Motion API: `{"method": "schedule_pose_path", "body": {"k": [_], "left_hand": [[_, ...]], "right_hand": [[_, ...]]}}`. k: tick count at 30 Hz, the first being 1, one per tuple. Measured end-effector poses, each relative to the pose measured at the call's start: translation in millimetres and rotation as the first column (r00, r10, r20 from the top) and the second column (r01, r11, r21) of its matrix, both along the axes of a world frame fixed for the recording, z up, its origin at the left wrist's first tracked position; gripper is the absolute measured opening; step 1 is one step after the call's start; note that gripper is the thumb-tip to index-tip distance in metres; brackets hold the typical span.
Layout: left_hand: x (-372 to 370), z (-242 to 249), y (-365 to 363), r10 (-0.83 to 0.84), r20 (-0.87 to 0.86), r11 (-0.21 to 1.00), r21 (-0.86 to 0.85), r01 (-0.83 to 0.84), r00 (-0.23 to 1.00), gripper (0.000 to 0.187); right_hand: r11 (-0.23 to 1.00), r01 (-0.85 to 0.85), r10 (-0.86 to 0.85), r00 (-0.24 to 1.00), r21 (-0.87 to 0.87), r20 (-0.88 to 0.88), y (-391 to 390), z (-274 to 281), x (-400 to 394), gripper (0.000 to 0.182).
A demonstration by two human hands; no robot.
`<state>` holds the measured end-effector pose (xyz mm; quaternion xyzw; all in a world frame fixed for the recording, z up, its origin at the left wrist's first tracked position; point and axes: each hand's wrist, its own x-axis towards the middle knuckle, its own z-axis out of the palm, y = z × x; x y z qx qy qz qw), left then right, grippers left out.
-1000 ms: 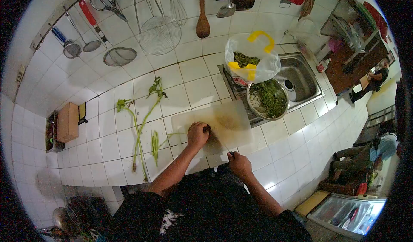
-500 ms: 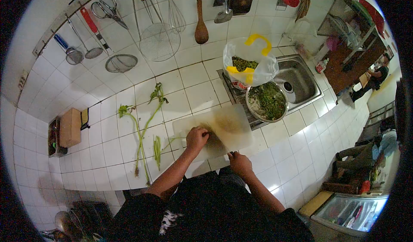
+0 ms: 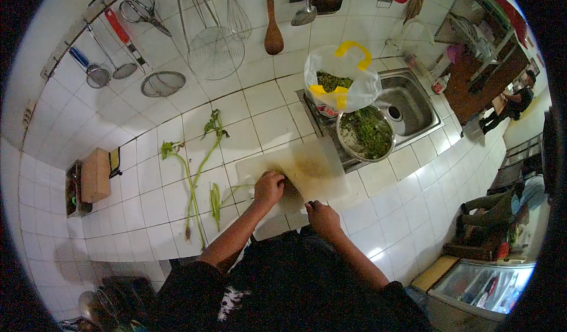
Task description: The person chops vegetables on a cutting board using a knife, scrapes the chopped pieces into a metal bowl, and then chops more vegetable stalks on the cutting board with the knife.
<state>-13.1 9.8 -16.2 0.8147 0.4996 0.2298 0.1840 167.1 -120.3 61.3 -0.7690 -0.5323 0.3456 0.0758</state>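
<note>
A whitish cutting board (image 3: 329, 165) lies on the tiled counter in front of me. My left hand (image 3: 270, 188) is closed over its left part, fingers bent round a thin green stalk (image 3: 241, 186) whose rear end sticks out to the left. In my right hand (image 3: 324, 218), at the board's near edge, is the dark handle of a knife (image 3: 297, 188). Its blade slants away toward my left fingertips; the cutting edge and any cut pieces there are too dim to make out. Short green stalks (image 3: 215, 205) and long leafy stalks (image 3: 193, 184) lie left of the board.
Beyond the board's right end stands a metal bowl (image 3: 391, 146) of chopped greens, beside a plastic bag (image 3: 361, 90) holding more greens. A steel sink (image 3: 422, 104) is behind them. Utensils hang along the wall, including a wooden spoon (image 3: 273, 36). A person (image 3: 515, 104) is at far right.
My right hand has moved a little left and up with the knife, closer to my left hand. My left hand stays on the stalk. The view has shifted slightly.
</note>
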Motion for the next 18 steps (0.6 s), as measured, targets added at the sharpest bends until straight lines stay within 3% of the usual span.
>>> {"method": "schedule_pose_path", "body": {"k": [8,11,18], "left_hand": [[2,9,3,0.015,0.002,0.997,-0.073,-0.015,1.0,0.018],[8,6,5,0.015,0.054,1.0,-0.024,-0.014,0.998,0.02],[9,5,4,0.05,-0.013,0.998,-0.035,-0.05,0.999,0.024]], "right_hand": [[0.999,0.023,-0.022,0.999,-0.023,0.046,-14,-3,15,0.047],[0.999,0.006,-0.003,0.998,-0.043,0.062,-14,1,17,0.047],[1.0,0.028,-0.028,1.0,-0.012,-0.001,-11,-1,7,0.046]]}}
